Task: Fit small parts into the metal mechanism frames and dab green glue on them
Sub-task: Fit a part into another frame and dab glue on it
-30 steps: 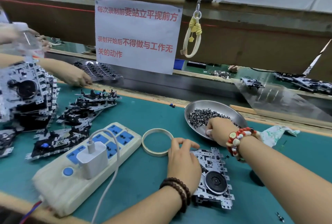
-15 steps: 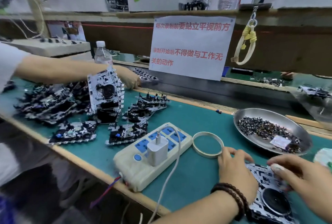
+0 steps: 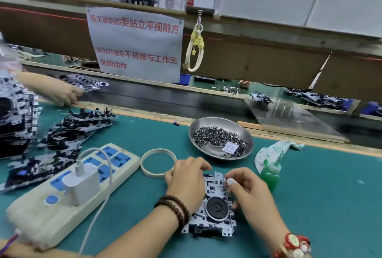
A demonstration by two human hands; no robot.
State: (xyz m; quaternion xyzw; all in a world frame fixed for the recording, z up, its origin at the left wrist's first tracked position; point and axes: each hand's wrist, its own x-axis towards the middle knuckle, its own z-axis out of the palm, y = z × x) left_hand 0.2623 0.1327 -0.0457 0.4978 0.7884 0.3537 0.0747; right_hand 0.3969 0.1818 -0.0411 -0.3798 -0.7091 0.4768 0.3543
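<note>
A metal mechanism frame [image 3: 215, 214] with a round black wheel lies on the green mat in front of me. My left hand [image 3: 186, 181] rests on its left side, fingers curled over the frame's top edge. My right hand [image 3: 248, 191] is over the frame's right edge, thumb and forefinger pinched together at the frame; any small part between them is too small to see. Just behind the frame, a steel dish [image 3: 244, 133] holds several small dark parts and a white slip. A green glue bottle [image 3: 269, 175] stands right of my right hand, under a stained cloth [image 3: 272, 152].
A cream power strip [image 3: 62, 191] with a white charger lies to the left, a tape ring [image 3: 158, 164] beside it. Stacks of mechanism frames [image 3: 62, 137] fill the far left, where another person's hand [image 3: 60, 94] reaches. A conveyor and a paper sign [image 3: 136, 42] run behind.
My right hand left the steel dish and came down to the frame's right edge. The camera swung left, then back to the right. My left hand stayed on the frame.
</note>
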